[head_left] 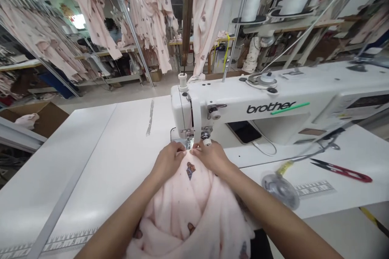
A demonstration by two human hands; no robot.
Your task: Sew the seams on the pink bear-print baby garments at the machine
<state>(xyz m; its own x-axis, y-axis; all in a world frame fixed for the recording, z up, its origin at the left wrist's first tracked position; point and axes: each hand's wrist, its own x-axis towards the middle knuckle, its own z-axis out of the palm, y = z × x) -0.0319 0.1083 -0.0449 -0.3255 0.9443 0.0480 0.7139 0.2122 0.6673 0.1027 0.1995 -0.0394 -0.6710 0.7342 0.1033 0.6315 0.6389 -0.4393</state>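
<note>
A bunched pale pink printed fabric (188, 206) lies on the white table in front of me and reaches up to the needle of a white Brother sewing machine (273, 105). My left hand (168, 161) pinches the fabric's edge just left of the presser foot (187, 142). My right hand (211, 157) pinches the same edge just right of it. Both hands have their fingers pressed together on the cloth, almost touching each other under the needle.
Red-handled thread snips (342, 169) and a yellow tape measure (285, 167) lie on the table at the right. A phone (244, 131) on a cable rests under the machine arm. Pink garments (209, 12) hang on racks behind. A person sits far back at the left.
</note>
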